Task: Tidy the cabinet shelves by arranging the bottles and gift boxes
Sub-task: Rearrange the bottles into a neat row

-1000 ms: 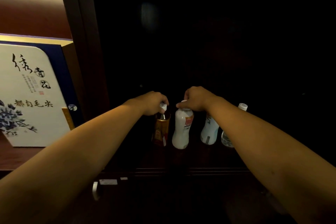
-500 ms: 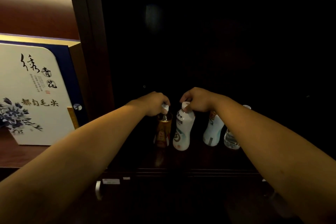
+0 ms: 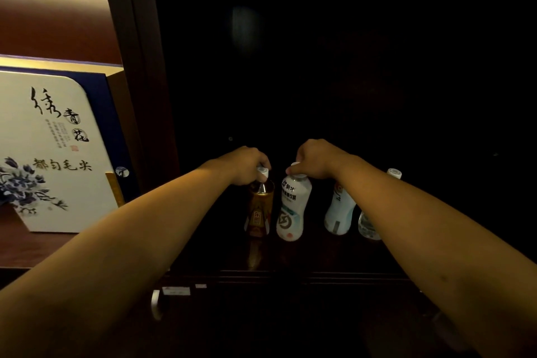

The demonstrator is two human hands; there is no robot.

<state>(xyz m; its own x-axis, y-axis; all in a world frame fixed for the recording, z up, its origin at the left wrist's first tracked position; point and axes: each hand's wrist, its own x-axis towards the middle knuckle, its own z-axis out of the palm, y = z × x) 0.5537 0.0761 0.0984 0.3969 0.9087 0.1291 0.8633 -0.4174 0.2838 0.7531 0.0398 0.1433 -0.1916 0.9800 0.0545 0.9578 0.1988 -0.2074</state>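
Dark wood lines the cabinet compartment (image 3: 348, 81), and four bottles stand in a loose row on its shelf (image 3: 290, 259). At the left end is the amber bottle (image 3: 259, 209), filled with brownish liquid and topped by a white cap. The left hand (image 3: 247, 164) reaches in over it with its fingers closed around that cap, holding the bottle by the top while its base sits on the shelf. Just beside it to the right stands the white bottle (image 3: 292, 208), printed with dark characters and a round logo. The right hand (image 3: 315, 158) has its fingers pinched shut on this bottle's cap, and the bottle leans slightly to the left, its shoulder close to the amber one; whether the two actually touch is hard to tell in this dim light. Further right, well apart from that pair, a pale bottle (image 3: 338, 212) is partly hidden behind the right forearm, and a clear bottle (image 3: 370, 227) with a white cap stands at the right end, also half covered by the arm. In the left compartment, past the dark upright divider, a gift box (image 3: 55, 154) stands upright, white-faced with blue flowers and black calligraphy, edged in blue and gold.
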